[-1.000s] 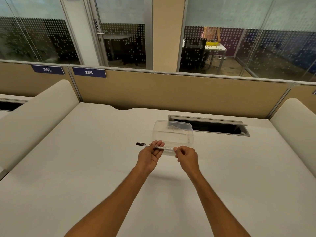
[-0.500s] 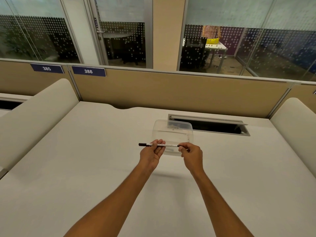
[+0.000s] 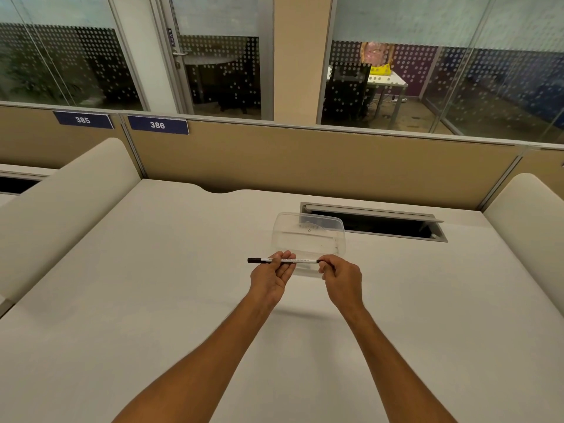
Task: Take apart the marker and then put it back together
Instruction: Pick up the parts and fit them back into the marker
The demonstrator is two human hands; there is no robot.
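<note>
White desk (image 3: pixel 128 300) backed by tan partition (image 3: pixel 305 160), labels 385 (image 3: pixel 83 120) and 386 (image 3: pixel 157 125), dotted glass walls (image 3: pixel 457 71) behind, door (image 3: pixel 219 56) seen.

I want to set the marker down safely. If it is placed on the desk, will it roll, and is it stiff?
The marker looks thin and round, so it may roll on the smooth desk. It stays straight between the left hand and right hand, so probably stiff and light.

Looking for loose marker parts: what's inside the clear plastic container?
The clear plastic container looks empty: no loose parts show. The left hand, right hand and black-and-white marker cover its near edge.
</note>
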